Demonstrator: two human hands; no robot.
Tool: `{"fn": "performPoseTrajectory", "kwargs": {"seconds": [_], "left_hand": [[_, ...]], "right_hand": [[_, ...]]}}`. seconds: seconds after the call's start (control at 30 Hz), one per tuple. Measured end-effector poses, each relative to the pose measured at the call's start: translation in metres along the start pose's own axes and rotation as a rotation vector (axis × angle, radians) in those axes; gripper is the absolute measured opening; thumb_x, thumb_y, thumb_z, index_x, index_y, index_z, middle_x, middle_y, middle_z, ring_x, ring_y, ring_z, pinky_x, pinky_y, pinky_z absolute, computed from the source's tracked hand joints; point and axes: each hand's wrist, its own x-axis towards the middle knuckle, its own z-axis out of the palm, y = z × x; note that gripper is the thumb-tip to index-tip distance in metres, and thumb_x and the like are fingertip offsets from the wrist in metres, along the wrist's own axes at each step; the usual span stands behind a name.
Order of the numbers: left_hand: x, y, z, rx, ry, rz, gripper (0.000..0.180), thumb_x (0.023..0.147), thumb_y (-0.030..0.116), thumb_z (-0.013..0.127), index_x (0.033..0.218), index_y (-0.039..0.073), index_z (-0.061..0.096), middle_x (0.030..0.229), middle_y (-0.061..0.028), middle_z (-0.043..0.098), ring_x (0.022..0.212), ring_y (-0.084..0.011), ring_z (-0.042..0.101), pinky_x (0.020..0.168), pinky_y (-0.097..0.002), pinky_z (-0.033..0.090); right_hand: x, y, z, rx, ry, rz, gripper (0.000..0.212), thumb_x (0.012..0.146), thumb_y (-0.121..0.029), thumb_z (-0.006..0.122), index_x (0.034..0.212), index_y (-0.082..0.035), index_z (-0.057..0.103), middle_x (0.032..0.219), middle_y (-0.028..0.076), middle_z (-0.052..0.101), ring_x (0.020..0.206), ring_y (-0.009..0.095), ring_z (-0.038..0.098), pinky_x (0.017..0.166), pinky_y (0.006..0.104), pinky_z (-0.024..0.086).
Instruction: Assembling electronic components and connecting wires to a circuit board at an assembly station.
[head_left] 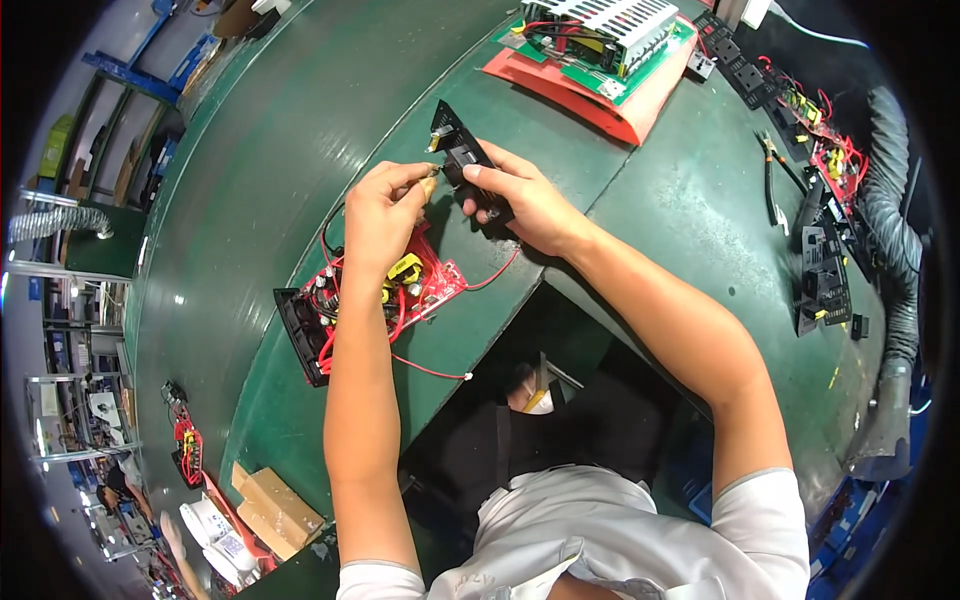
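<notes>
My right hand (pixel 525 205) grips a black plastic panel (pixel 458 135), held tilted above the bench. A small yellow-and-white part sticks out from the panel's left side. Close to that side, my left hand (pixel 378 215) has its fingers pinched together; what lies between them is too small to make out. Something yellowish covers one of its fingertips. Below, partly hidden by my left forearm, a red circuit board (pixel 445 283) carries yellow components and red wires. Another black panel (pixel 303 340) stands at the board's left end, and loose red leads trail to the right.
A perforated metal power supply (pixel 610 30) sits on a green board over an orange sheet (pixel 560 95). On the right lie pliers (pixel 770 185), several black panels (pixel 825 275) and a grey flexible duct (pixel 893 220). Cardboard (pixel 275 510) rests at lower left, near another red board (pixel 187 450).
</notes>
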Motion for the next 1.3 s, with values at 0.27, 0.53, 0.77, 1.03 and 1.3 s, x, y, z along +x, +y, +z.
{"fn": "performPoseTrajectory", "kwargs": {"seconds": [0.27,0.53,0.77,1.03,1.3], "left_hand": [[-0.002,0.002,0.003,0.237,0.045,0.183,0.019,0.083,0.000,0.066,0.100,0.000,0.073,0.082,-0.0109,0.064,0.067,-0.0183,0.062,0.061,-0.0307,0.048],[0.000,0.001,0.003,0.287,0.056,0.270,0.017,0.083,0.002,0.069,0.099,0.001,0.073,0.080,-0.0108,0.062,0.066,-0.0207,0.061,0.061,-0.0318,0.047],[-0.002,0.001,0.008,0.315,0.110,0.293,0.016,0.083,0.003,0.069,0.099,0.002,0.073,0.083,-0.0102,0.062,0.065,-0.0204,0.061,0.060,-0.0317,0.047],[-0.002,0.003,0.007,0.257,0.084,0.230,0.014,0.085,0.003,0.068,0.098,0.002,0.073,0.082,-0.0100,0.062,0.067,-0.0214,0.061,0.062,-0.0325,0.048],[-0.002,-0.001,0.009,0.364,0.118,0.299,0.014,0.084,0.002,0.066,0.097,-0.001,0.072,0.080,-0.0118,0.064,0.068,-0.0228,0.064,0.063,-0.0337,0.050]], "right_hand": [[-0.005,0.001,0.012,-0.291,0.088,-0.077,0.055,0.099,-0.019,0.055,0.151,-0.010,0.038,0.095,-0.002,0.055,0.077,0.007,0.054,0.069,0.0240,0.047],[-0.003,0.014,0.008,-0.851,0.184,-0.445,0.058,0.098,-0.021,0.056,0.151,-0.010,0.037,0.095,0.001,0.056,0.077,0.009,0.054,0.071,0.0261,0.049],[-0.006,0.000,0.015,-0.402,0.131,-0.100,0.055,0.100,-0.022,0.055,0.150,-0.009,0.038,0.090,0.000,0.058,0.074,0.009,0.057,0.068,0.0255,0.050],[-0.006,0.001,0.012,-0.385,0.112,-0.089,0.056,0.097,-0.023,0.056,0.147,-0.004,0.041,0.093,0.004,0.059,0.078,0.013,0.059,0.070,0.0268,0.050],[-0.002,0.016,0.007,-0.674,0.201,-0.289,0.059,0.094,-0.027,0.058,0.144,0.000,0.043,0.108,0.016,0.057,0.096,0.025,0.057,0.088,0.0331,0.045]]}}
